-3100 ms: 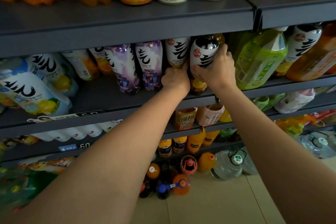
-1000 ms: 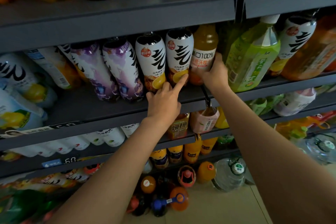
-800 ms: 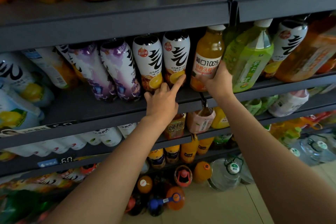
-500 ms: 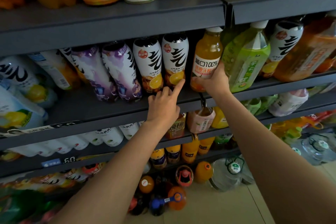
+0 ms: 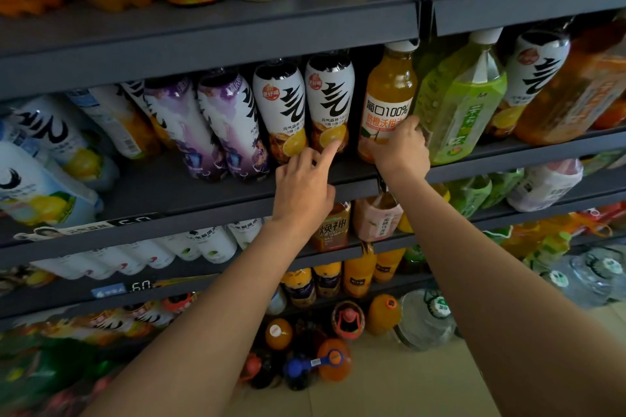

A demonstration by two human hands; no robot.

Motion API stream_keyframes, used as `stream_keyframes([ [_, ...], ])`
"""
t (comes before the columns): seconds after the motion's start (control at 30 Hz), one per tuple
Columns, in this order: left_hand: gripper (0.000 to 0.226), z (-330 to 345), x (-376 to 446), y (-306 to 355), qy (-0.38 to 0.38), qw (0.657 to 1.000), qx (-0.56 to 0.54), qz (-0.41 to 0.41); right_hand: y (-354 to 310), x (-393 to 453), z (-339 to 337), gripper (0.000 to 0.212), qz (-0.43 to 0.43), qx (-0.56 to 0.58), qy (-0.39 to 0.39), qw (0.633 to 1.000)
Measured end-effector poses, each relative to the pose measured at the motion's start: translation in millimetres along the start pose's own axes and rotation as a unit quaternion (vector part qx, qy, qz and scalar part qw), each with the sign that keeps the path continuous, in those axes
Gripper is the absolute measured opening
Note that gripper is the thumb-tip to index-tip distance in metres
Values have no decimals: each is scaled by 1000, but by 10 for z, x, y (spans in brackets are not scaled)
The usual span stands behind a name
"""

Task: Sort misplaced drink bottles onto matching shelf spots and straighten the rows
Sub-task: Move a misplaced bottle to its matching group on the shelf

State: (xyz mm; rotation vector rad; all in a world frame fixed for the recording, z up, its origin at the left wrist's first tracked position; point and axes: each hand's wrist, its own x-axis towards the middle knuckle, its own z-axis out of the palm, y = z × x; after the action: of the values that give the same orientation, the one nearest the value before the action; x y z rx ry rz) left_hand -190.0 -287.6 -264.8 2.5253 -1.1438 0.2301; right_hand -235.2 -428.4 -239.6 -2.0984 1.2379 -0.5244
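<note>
- Nearest the camera, the left hand (image 5: 301,191) is held at the lip of the middle shelf (image 5: 189,193); its forefinger is stretched out and touches the foot of a white orange-flavour bottle (image 5: 329,101), the other fingers loosely bent, nothing gripped.
- Just beyond, the right hand (image 5: 401,151) is curled round the lower part of the orange juice bottle (image 5: 388,98), which stands upright at the right end of that shelf, between the white bottle and a green tea bottle (image 5: 460,101).
- Two white orange-flavour bottles are seen upright and side by side, with two purple-label bottles (image 5: 203,125) next to them, so this stretch is judged as largely straightened.
- The juice bottle matches neither neighbour and is judged as misplaced, with its proper spot not yet found.
- Farther left, white lemon-label bottles (image 5: 40,159) appear tipped and scattered, though lens distortion may add to the lean; that row is judged undone.
- Farther right, a lone white bottle (image 5: 538,71) is wedged between green and orange drinks, so more sorting is left.
</note>
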Motion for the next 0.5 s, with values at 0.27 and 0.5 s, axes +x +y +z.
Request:
stream_keyframes([
  [0.27,70,48,-60,77,-3,1000,-3,5,39,-68,-143,61,13,-28,-5,1000],
  [0.5,61,-184,-4,312,50,997,-50,44,100,-160,-534,30,-100,-8,23,995],
])
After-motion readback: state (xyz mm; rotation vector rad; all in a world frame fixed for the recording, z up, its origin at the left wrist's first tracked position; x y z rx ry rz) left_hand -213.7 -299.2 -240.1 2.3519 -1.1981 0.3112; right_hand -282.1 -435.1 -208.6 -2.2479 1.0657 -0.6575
